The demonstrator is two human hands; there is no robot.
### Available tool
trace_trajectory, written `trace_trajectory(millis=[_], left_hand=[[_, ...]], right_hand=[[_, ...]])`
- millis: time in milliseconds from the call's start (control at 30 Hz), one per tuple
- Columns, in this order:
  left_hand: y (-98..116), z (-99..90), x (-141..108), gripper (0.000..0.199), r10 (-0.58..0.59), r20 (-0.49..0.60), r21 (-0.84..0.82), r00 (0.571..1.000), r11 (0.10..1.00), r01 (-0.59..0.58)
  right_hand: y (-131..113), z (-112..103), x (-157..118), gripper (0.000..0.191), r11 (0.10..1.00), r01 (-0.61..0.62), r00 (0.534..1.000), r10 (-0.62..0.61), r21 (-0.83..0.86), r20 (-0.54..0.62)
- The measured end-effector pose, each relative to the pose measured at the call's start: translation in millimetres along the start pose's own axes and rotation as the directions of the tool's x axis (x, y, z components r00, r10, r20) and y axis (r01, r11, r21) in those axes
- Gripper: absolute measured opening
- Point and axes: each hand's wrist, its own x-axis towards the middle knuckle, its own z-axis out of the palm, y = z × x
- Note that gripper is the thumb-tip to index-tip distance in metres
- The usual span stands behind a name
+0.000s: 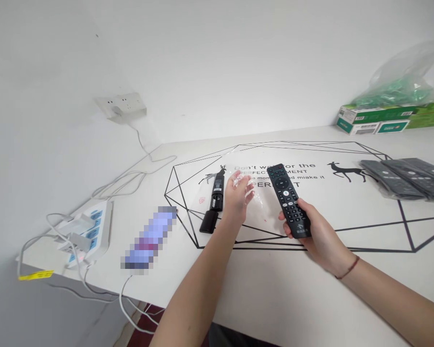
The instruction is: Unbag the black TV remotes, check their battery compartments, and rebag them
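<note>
A black remote control (pixel 285 195) is tilted up in my right hand (pixel 318 236); my thumb lies along its edge and my fingers wrap beneath it. Its buttons face me. My left hand (pixel 238 195), fingers curled, grips a thin clear plastic bag (pixel 256 205) that spreads over the table. Just left of that hand lies a second black remote (pixel 218 190), its battery compartment uncovered and what looks like a battery inside. Below it sits a loose black battery cover (pixel 209 221), close to my left forearm.
Several bagged remotes (pixel 401 178) lie at the right. Green and white boxes (pixel 374 120) with a plastic bag (pixel 401 86) on top stand against the wall. At the left are a blurred phone (pixel 150 238) on a cable, a power strip (pixel 97 231) with chargers, and loose white cables (pixel 130 178).
</note>
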Motion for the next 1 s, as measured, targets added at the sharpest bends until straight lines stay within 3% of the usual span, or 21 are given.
trace_trajectory(millis=[667, 833, 1000], left_hand=[[-4, -4.2, 5, 0.037, 0.013, -0.003, -0.045, 1.000, 0.999, -0.014], [1, -9.9, 11, 0.045, 0.006, 0.018, -0.153, 1.000, 0.988, -0.003], [14, -17.8, 20, 0.051, 0.071, -0.028, -0.313, 0.997, 0.947, -0.076]], right_hand=[[0, 1, 1, 0.028, 0.999, -0.011, 1.000, 0.010, 0.052, 0.011], [-3, 0, 1, 0.028, 0.998, -0.016, 1.000, 0.015, 0.059, 0.009], [-9, -1, -5, 0.029, 0.997, -0.063, 0.998, 0.063, 0.034, 0.009]])
